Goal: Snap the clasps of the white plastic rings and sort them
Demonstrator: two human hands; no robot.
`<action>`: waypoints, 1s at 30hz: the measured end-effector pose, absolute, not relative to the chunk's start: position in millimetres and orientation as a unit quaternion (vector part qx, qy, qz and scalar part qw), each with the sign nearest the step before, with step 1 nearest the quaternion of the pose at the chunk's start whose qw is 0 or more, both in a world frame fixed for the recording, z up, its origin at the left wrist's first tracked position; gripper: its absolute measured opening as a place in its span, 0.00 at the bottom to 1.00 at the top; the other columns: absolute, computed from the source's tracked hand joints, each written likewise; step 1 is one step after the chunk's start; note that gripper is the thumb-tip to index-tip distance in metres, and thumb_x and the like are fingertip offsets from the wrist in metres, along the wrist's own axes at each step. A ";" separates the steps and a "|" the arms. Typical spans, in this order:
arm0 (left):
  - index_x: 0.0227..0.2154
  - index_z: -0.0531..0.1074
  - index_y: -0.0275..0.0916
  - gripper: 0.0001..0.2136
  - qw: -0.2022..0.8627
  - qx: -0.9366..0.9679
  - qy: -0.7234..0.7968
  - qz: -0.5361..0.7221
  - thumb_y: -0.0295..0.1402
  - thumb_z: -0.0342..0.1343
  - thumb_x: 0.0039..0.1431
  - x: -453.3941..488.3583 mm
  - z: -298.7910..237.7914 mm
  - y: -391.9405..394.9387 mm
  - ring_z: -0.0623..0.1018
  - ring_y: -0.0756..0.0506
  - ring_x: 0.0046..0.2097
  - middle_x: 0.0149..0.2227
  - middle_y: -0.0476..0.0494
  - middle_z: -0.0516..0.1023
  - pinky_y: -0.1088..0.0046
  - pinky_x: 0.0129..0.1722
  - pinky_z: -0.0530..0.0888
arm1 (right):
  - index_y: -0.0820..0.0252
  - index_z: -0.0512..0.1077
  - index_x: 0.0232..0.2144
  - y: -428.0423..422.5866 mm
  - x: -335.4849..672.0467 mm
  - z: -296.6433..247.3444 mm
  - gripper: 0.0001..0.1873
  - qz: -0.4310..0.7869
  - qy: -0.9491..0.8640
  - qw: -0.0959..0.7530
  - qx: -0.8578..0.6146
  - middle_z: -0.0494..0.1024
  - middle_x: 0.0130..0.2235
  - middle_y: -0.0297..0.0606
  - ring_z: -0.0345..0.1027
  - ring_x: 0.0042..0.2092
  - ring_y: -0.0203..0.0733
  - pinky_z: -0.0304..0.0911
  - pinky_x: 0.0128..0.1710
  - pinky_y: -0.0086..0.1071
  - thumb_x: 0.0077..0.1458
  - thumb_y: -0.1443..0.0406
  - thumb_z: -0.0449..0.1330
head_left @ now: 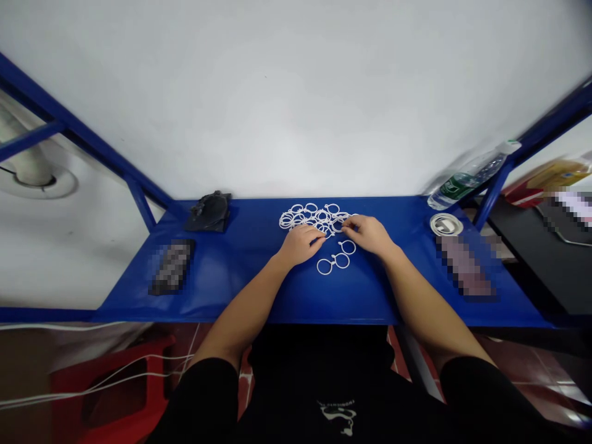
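White rings (314, 216): left hand (300, 245), right hand (369, 235) touch them (fingers' grip unclear; logo (340, 412) illegible).

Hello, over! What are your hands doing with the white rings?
Left hand, right hand: fingertips at near edge of ring pile, grip unclear. Three rings lie apart. Nothing in the way.

Plain white wall (296, 92) seen behind blue workbench (222, 283); blue steel struts (92, 145) fixed at both ends. White pipe (25, 157) mounted at left. Red plastic stool (69, 394) set on red-brown tiled floor (531, 370). Black table (546, 259) placed at right. Light even, diffuse.
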State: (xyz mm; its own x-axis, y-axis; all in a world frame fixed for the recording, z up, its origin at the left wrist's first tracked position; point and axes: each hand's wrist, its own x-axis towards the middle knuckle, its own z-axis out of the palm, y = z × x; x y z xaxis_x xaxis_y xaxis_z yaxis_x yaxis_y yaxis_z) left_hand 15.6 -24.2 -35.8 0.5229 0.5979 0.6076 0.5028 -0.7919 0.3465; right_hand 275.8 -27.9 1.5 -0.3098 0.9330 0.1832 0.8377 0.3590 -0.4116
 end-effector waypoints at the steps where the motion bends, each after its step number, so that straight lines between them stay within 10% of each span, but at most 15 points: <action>1: 0.38 0.81 0.41 0.09 0.062 0.872 0.315 0.371 0.35 0.56 0.70 15.9 -35.5 -24.3 0.81 0.46 0.39 0.36 0.45 0.84 0.63 0.43 0.77 | 0.55 0.80 0.42 -24.7 278.4 -1.5 0.11 0.101 -0.786 0.223 -0.568 0.83 0.42 0.39 0.76 0.42 0.45 0.67 0.41 0.34 0.64 0.60 0.59; 11: 0.38 0.81 0.41 0.10 0.059 0.873 0.315 0.368 0.35 0.55 0.70 16.0 -34.4 -24.9 0.81 0.46 0.39 0.36 0.45 0.84 0.64 0.43 0.77 | 0.55 0.70 0.64 -9.7 288.1 -25.8 0.27 0.085 -0.740 0.198 -0.637 0.76 0.62 0.43 0.73 0.59 0.53 0.69 0.58 0.45 0.62 0.63 0.60; 22: 0.37 0.80 0.42 0.10 0.057 0.875 0.314 0.365 0.35 0.55 0.70 15.8 -34.2 -24.7 0.81 0.46 0.38 0.35 0.46 0.84 0.64 0.42 0.76 | 0.56 0.81 0.42 -8.6 291.6 -24.6 0.12 0.056 -0.728 0.179 -0.660 0.80 0.49 0.43 0.76 0.45 0.48 0.70 0.42 0.36 0.62 0.61 0.59; 30: 0.40 0.80 0.41 0.08 0.050 0.868 0.319 0.378 0.35 0.57 0.70 16.5 -34.8 -25.3 0.82 0.45 0.40 0.37 0.45 0.84 0.63 0.44 0.77 | 0.55 0.82 0.47 -30.0 267.8 -5.9 0.15 0.096 -0.764 0.325 -0.549 0.79 0.46 0.44 0.75 0.42 0.45 0.71 0.43 0.38 0.66 0.57 0.59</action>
